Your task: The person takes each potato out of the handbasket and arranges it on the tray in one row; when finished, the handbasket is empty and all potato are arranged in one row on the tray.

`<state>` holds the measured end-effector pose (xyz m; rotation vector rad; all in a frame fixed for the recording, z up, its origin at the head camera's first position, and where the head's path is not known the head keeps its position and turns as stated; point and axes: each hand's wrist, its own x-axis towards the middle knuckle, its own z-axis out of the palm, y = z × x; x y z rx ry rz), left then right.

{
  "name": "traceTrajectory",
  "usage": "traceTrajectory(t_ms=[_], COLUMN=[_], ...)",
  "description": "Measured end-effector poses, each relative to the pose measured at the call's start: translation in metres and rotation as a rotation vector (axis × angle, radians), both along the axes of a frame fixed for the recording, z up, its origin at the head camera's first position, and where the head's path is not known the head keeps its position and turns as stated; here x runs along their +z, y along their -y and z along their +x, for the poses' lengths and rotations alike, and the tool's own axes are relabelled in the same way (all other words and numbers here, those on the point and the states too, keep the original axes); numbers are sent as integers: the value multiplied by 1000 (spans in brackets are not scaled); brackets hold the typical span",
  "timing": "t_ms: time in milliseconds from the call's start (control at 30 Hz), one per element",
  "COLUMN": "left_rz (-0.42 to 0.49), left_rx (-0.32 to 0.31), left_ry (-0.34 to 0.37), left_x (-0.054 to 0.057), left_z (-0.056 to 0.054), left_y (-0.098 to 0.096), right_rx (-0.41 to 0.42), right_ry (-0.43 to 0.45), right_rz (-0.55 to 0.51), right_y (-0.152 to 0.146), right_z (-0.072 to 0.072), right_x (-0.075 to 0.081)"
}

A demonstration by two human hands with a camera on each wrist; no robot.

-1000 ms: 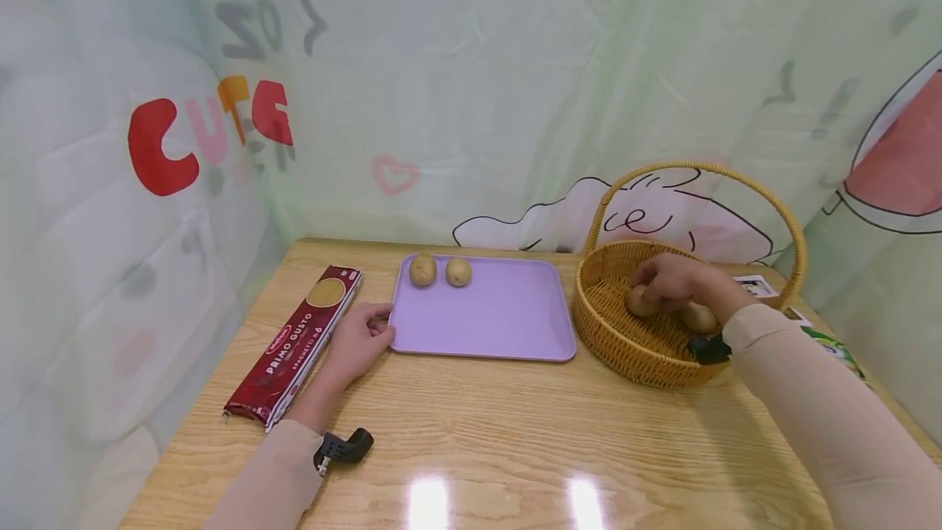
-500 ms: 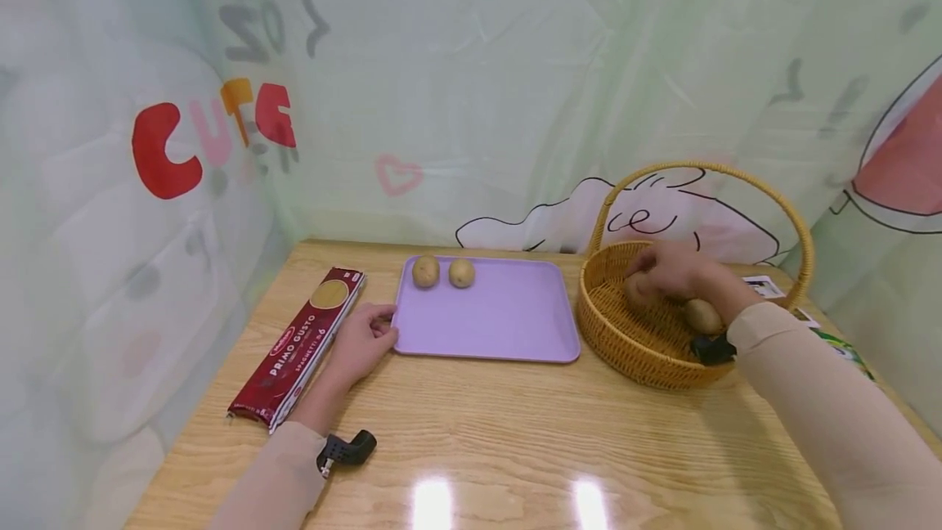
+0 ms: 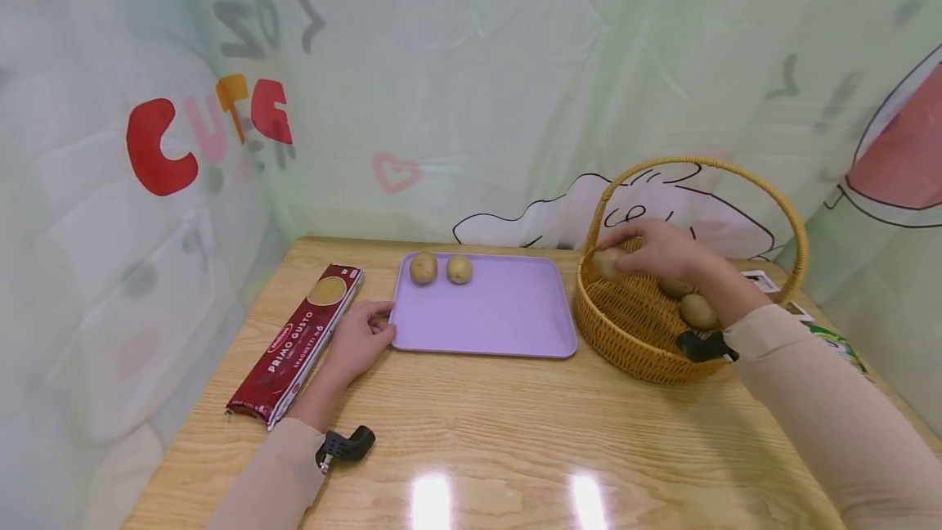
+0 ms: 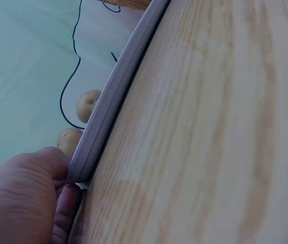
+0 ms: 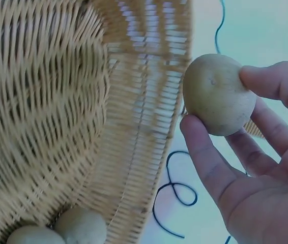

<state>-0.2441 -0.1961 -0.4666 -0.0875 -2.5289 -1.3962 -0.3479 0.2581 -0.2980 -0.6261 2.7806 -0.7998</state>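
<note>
My right hand [image 3: 658, 250] holds a potato [image 5: 219, 94] between thumb and fingertips, up at the left rim of the wicker basket [image 3: 625, 342]. Two more potatoes [image 3: 697, 312] lie inside the basket, partly behind that hand in the head view. At the left end of the lilac tray [image 3: 508, 309], my left hand [image 3: 361, 339] pinches the edge, thumb above and fingers lower down, as the left wrist view shows at the tray's corner. Side by side in the tray's far left corner sit a potato [image 3: 423, 267] and another potato [image 3: 459, 269].
A red spaghetti packet [image 3: 298, 346] lies slanted left of the left hand. The basket's tall handle [image 3: 699, 160] arches over the right forearm's side. Behind the basket's right side are some cards and a green packet [image 3: 839, 346]. A printed curtain [image 3: 441, 105] hangs behind the wooden table [image 3: 478, 432].
My right hand has lifted a potato from the basket's bottom and moved up and left to the rim. The left hand stays at the tray's edge.
</note>
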Motion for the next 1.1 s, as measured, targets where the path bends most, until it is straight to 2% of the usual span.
traceTrajectory(t_ms=[267, 433, 667, 800, 933, 1100], left_rz=[-6, -16, -10, -9, -5, -2], left_rx=[9, 11, 7, 7, 10, 7], left_ry=[-10, -21, -11, -1, 2, 6], left_x=[0, 0, -1, -1, 0, -1], left_z=[0, 0, 0, -1, -2, -3], left_y=[0, 0, 0, 0, 1, 1], right_rx=[-18, -31, 20, 26, -5, -65], right_ry=[-18, 29, 54, 53, 65, 81], right_rz=[-70, -163, -298, -338, -366, -420], right_y=[21, 36, 61, 78, 95, 113], right_z=[12, 13, 17, 17, 17, 14], right_x=[-3, -12, -24, -31, -39, -56])
